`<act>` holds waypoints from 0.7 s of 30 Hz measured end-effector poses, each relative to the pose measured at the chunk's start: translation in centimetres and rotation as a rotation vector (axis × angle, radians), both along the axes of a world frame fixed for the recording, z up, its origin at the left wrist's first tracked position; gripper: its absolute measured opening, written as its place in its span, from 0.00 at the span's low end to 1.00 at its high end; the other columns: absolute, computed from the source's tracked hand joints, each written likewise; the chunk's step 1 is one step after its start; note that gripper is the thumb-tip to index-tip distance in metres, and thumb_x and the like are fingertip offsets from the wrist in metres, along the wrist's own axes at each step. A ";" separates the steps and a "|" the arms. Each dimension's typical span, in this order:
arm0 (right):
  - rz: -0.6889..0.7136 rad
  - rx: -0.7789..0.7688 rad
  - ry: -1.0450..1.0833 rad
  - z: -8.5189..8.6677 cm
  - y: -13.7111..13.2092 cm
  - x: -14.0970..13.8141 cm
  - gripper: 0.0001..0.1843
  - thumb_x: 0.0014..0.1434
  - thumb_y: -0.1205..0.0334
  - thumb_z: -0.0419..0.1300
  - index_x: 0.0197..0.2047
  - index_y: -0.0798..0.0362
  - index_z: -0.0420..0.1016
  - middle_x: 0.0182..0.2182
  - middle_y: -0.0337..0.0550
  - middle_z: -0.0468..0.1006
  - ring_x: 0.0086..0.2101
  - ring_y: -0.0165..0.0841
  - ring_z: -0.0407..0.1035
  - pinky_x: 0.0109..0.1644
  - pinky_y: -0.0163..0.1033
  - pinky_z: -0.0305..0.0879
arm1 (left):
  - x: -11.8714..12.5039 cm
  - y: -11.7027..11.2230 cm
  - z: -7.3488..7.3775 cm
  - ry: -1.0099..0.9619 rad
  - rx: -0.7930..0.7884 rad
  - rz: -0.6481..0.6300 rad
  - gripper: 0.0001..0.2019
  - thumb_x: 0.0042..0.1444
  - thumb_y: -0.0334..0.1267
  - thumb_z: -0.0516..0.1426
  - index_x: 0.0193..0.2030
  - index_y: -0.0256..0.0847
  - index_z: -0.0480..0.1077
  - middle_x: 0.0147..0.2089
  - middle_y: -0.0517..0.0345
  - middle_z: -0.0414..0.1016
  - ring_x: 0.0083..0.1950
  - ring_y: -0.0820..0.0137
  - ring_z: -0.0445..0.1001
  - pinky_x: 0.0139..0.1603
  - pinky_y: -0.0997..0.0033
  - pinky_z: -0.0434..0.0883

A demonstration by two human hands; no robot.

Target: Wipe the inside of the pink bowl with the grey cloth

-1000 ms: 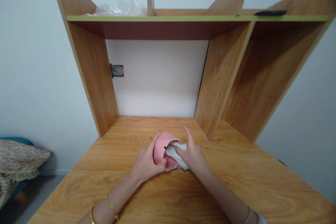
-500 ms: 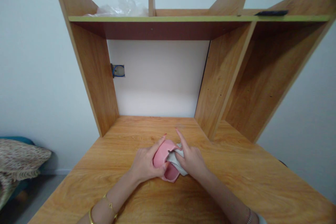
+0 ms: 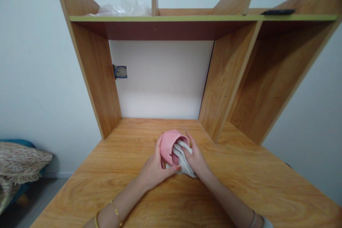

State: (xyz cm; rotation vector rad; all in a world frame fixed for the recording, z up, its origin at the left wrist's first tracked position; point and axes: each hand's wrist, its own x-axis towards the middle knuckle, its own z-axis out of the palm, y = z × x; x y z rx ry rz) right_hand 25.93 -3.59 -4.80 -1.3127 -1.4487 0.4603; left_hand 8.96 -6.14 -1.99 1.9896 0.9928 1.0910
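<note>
A pink cup (image 3: pixel 169 144) lies tipped on its side just above the wooden desk (image 3: pixel 240 185), its mouth turned to the right. My left hand (image 3: pixel 155 167) is wrapped round the cup's left side. My right hand (image 3: pixel 196 160) presses a white cloth (image 3: pixel 181 156) into the cup's mouth, fingers closed on the cloth. Part of the cloth trails down onto the desk under my right hand.
The desk has a wooden hutch: an upright divider (image 3: pixel 221 89) right of the middle bay and a shelf (image 3: pixel 187 18) above. On the shelf lie a clear plastic bag (image 3: pixel 123 7) and a dark flat object (image 3: pixel 278 12). A patterned cloth (image 3: pixel 21 160) sits low at the left.
The cup has been turned and lifted a little farther from me, its mouth now facing right. My right hand has pushed the cloth deeper into it.
</note>
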 end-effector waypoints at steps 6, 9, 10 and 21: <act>-0.050 -0.106 -0.063 -0.3 0.0 -0.8 0.32 0.51 0.59 0.52 0.58 0.59 0.51 0.45 0.53 0.71 0.44 0.37 0.67 0.46 0.41 0.63 | -0.3 0.2 0.2 0.066 0.010 0.076 0.42 0.46 0.42 0.59 0.63 0.39 0.37 0.53 0.47 0.64 0.46 0.65 0.68 0.45 0.67 0.66; -0.085 -0.150 -0.109 0.3 -0.2 -0.7 0.37 0.49 0.58 0.55 0.60 0.59 0.48 0.39 0.51 0.74 0.37 0.37 0.71 0.38 0.38 0.65 | -0.6 0.2 0.5 0.122 0.067 0.136 0.42 0.44 0.43 0.59 0.63 0.40 0.40 0.54 0.48 0.62 0.51 0.61 0.65 0.50 0.63 0.63; -0.099 -0.158 -0.129 0.6 -0.2 -0.6 0.39 0.48 0.57 0.56 0.60 0.59 0.46 0.36 0.49 0.75 0.34 0.37 0.71 0.35 0.38 0.65 | -0.6 0.2 0.6 0.141 0.077 0.143 0.43 0.44 0.43 0.59 0.63 0.40 0.40 0.54 0.48 0.63 0.51 0.61 0.65 0.50 0.62 0.63; -0.204 -0.138 -0.603 3.2 -1.7 0.2 0.40 0.51 0.56 0.53 0.63 0.54 0.39 0.17 0.34 0.69 0.21 0.35 0.68 0.24 0.32 0.53 | -1.1 -0.1 0.9 0.359 0.144 0.084 0.42 0.44 0.45 0.57 0.63 0.38 0.40 0.45 0.49 0.70 0.41 0.60 0.71 0.42 0.64 0.67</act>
